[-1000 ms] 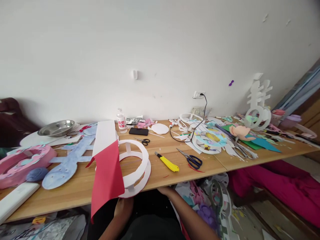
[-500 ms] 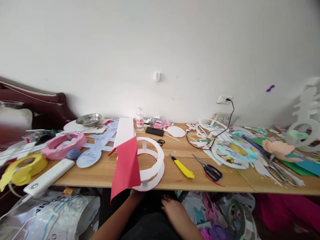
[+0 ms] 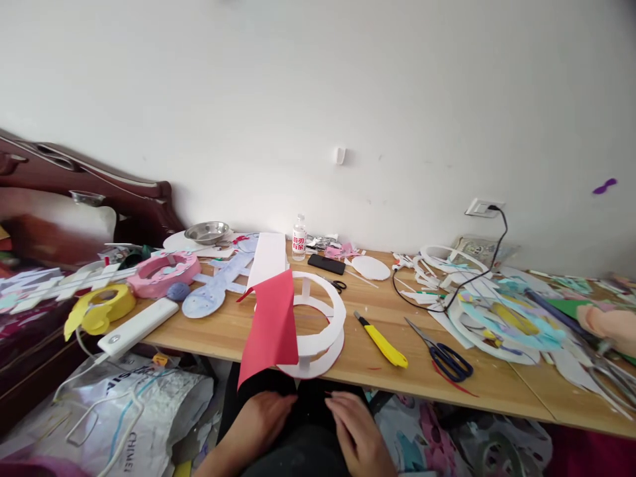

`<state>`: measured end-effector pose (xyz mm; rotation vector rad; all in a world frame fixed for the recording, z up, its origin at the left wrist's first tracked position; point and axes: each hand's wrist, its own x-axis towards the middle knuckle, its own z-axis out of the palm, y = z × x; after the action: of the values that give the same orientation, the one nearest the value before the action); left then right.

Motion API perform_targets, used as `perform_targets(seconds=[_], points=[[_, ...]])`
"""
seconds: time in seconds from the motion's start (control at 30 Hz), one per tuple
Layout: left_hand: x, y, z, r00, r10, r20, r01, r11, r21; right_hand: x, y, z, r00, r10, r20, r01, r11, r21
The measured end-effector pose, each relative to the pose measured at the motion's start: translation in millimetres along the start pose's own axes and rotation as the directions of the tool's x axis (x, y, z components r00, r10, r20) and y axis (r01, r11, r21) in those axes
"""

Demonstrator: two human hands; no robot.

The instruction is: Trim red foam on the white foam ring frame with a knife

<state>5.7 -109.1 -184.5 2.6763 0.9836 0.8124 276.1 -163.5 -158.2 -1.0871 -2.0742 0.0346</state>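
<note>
Both my hands rest on my dark lap, just below the front edge of the wooden table (image 3: 233,334). My left hand (image 3: 264,417) lies under the hanging end of a red paper sheet (image 3: 271,324), fingers flat and holding nothing I can see. My right hand (image 3: 354,429) lies beside it, its fingers stretched toward the left hand, with nothing visible in them. The red sheet drapes over a white double-ring foam frame (image 3: 325,311) at the table's edge. A yellow utility knife (image 3: 382,341) and blue-handled scissors (image 3: 446,356) lie to the right.
A phone (image 3: 326,264), small scissors (image 3: 338,285), a bottle (image 3: 299,237), a steel bowl (image 3: 207,232), a pink ring (image 3: 161,273) and a yellow tape roll (image 3: 102,308) crowd the table. Paper cutouts (image 3: 501,318) and a black cable (image 3: 447,298) fill the right. A plastic bag (image 3: 134,411) lies on the floor at left.
The view has swung left, bringing a dark headboard into sight. Both hands have dropped from the table's front edge onto my lap; the left hand no longer touches the ring frame.
</note>
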Motion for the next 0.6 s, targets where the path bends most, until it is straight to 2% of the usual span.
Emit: perform_targets(seconds=[0.03, 0.07, 0.1, 0.13, 0.17, 0.2, 0.23, 0.3, 0.37, 0.43, 0.47, 0.5, 0.53, 0.57, 0.6], points=[[-15.1, 7.7, -13.0, 0.977, 0.166, -0.137, -0.156, 0.984, 0.083, 2.4, 1.4, -9.7, 0.995, -0.029, -0.099, 0.022, 0.997, -0.069], [-25.9, 15.5, -26.9, 0.93, 0.276, -0.244, -0.236, 0.955, 0.18, 6.8, 3.0, -19.8, 0.982, -0.04, -0.183, 0.014, 0.99, -0.142], [-31.1, 22.8, -41.3, 0.861, 0.321, -0.394, -0.223, 0.935, 0.276, 13.0, 4.5, -29.5, 0.967, -0.034, -0.254, -0.019, 0.979, -0.201], [-30.6, 28.9, -55.6, 0.813, 0.259, -0.522, -0.092, 0.942, 0.323, 20.5, 5.5, -38.0, 0.95, -0.002, -0.314, -0.074, 0.97, -0.23], [-24.8, 33.3, -69.2, 0.791, 0.167, -0.588, 0.037, 0.947, 0.319, 29.0, 5.7, -44.7, 0.937, 0.036, -0.347, -0.123, 0.964, -0.234], [-14.9, 35.6, -81.6, 0.787, 0.09, -0.611, 0.129, 0.943, 0.306, 37.8, 4.8, -49.1, 0.933, 0.07, -0.354, -0.159, 0.961, -0.228], [-2.6, 35.6, -92.5, 0.801, 0.05, -0.597, 0.177, 0.932, 0.317, 46.6, 2.7, -51.1, 0.936, 0.088, -0.341, -0.172, 0.96, -0.223], [22.5, 29.6, -109.5, 0.858, 0.013, -0.513, 0.212, 0.901, 0.378, 63.5, -4.3, -49.1, 0.963, 0.046, -0.264, -0.118, 0.957, -0.265], [38.9, 18.9, -121.2, 0.925, 0.037, -0.378, 0.141, 0.89, 0.434, 78.9, -12.1, -42.9, 0.983, -0.057, -0.176, -0.01, 0.934, -0.358], [41.6, 7.2, -130.8, 0.966, 0.078, -0.246, 0.029, 0.915, 0.403, 93.4, -16.8, -38.1, 0.982, -0.149, -0.117, 0.083, 0.893, -0.443], [38.0, 2.0, -135.6, 0.972, 0.074, -0.225, 0.009, 0.938, 0.346, 100.3, -17.4, -37.2, 0.977, -0.185, -0.105, 0.115, 0.877, -0.467], [31.9, -2.5, -141.0, 0.963, 0.029, -0.267, 0.047, 0.961, 0.272, 107.1, -16.9, -37.7, 0.97, -0.218, -0.106, 0.142, 0.867, -0.477], [24.1, -6.3, -147.0, 0.925, -0.076, -0.373, 0.152, 0.972, 0.18, 113.8, -15.5, -39.5, 0.962, -0.25, -0.111, 0.169, 0.863, -0.476], [15.1, -9.3, -153.9, 0.826, -0.227, -0.516, 0.298, 0.953, 0.059, 120.7, -13.7, -42.4, 0.952, -0.282, -0.114, 0.199, 0.861, -0.469], [5.7, -11.4, -161.6, 0.644, -0.384, -0.662, 0.439, 0.894, -0.092, 128.2, -11.6, -46.2, 0.942, -0.317, -0.113, 0.233, 0.857, -0.46]])
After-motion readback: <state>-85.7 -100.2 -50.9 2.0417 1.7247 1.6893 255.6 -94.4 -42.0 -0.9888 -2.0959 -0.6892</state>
